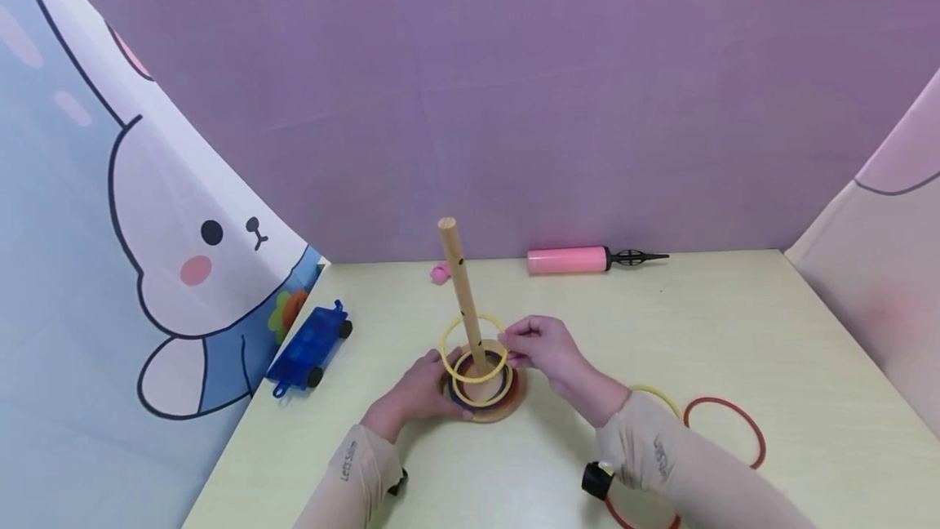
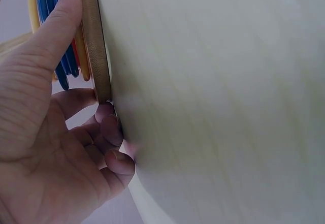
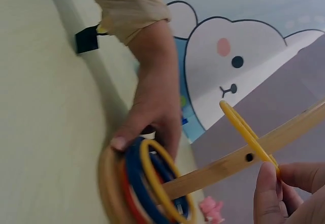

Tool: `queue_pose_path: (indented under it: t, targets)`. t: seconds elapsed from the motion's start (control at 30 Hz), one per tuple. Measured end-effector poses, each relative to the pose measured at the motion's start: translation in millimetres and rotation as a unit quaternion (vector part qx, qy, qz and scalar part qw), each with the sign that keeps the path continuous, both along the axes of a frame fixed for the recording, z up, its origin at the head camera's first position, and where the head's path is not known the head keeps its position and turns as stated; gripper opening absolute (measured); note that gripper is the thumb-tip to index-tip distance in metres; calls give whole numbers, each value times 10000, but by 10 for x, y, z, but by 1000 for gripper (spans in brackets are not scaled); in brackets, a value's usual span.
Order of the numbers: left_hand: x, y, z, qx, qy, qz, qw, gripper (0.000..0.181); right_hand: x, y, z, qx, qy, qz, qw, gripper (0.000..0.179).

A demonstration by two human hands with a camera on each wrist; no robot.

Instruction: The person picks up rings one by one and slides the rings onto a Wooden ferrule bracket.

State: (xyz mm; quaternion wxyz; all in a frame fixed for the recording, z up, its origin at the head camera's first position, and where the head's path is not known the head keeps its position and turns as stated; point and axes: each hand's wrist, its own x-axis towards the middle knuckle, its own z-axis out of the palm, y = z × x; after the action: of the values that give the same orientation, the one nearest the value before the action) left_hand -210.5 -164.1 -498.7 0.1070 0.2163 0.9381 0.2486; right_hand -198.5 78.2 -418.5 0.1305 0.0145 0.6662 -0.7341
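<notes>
An upright wooden post [image 1: 463, 288] rises from a round wooden base [image 2: 94, 41] on the table. Around its foot lie stacked rings, with blue rings [image 3: 136, 176], a red one and a yellow ring [image 3: 152, 176] on top. My left hand [image 1: 426, 388] holds the base's left side, the thumb on its upper face and the fingers curled at its edge. Between thumb and fingers, my right hand [image 1: 543, 347] pinches another yellow ring [image 3: 241, 125]. That ring encircles the post, above the stack and apart from it in the right wrist view.
Loose red rings [image 1: 727, 400] and a yellow ring [image 1: 659, 393] lie near the right forearm, which partly covers them. A blue toy cart [image 1: 312, 349] stands at the left edge. At the back are a pink hand pump [image 1: 568, 260] and a small pink object [image 1: 441, 273].
</notes>
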Motion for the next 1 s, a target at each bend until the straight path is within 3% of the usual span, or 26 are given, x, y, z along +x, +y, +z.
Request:
queue_pose_path:
  t: [0.33,0.47,0.83,1.0]
  targets:
    - [4,3,-1,-112,-146,162,9997,100,78,-26,-339,-56,-240,-165,9996,16]
    - [6,7,16,-134,-218,144,9996,112,75,-24,-421,36,-288,-218,9993,15]
    - [16,6,7,-98,-113,105,9998,113,73,99,-517,121,-52,77,9999,15]
    - [16,1,30,-46,-138,106,9998,113,89,254,-495,437,59,128,9989,19]
